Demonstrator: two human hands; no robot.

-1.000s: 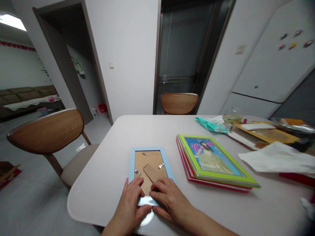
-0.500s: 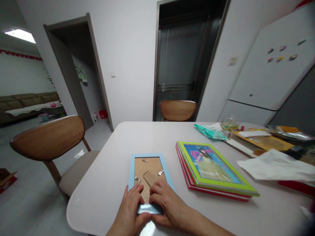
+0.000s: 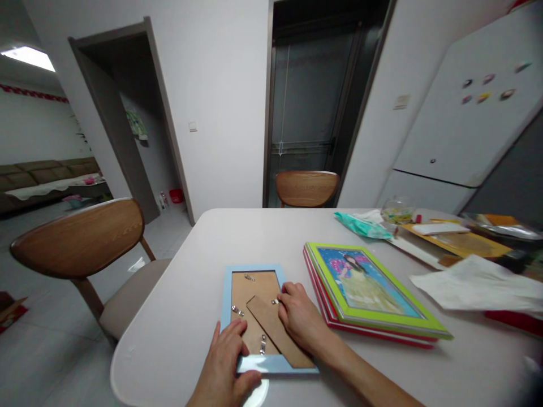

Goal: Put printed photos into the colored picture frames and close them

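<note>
A wooden chair stands at left, and magnets dot the white fridge.

Left hand lies palm down, thumb spread wide. Right hand sits farther forward, fingers curled, forearm slanting.

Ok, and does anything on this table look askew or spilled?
Slightly: the stand lies slantwise across the back of the blue frame, out of line with its edges, and the teal packet looks crumpled. I see no spill.

On the table, a picture frame lies left of stacked frames.
</note>
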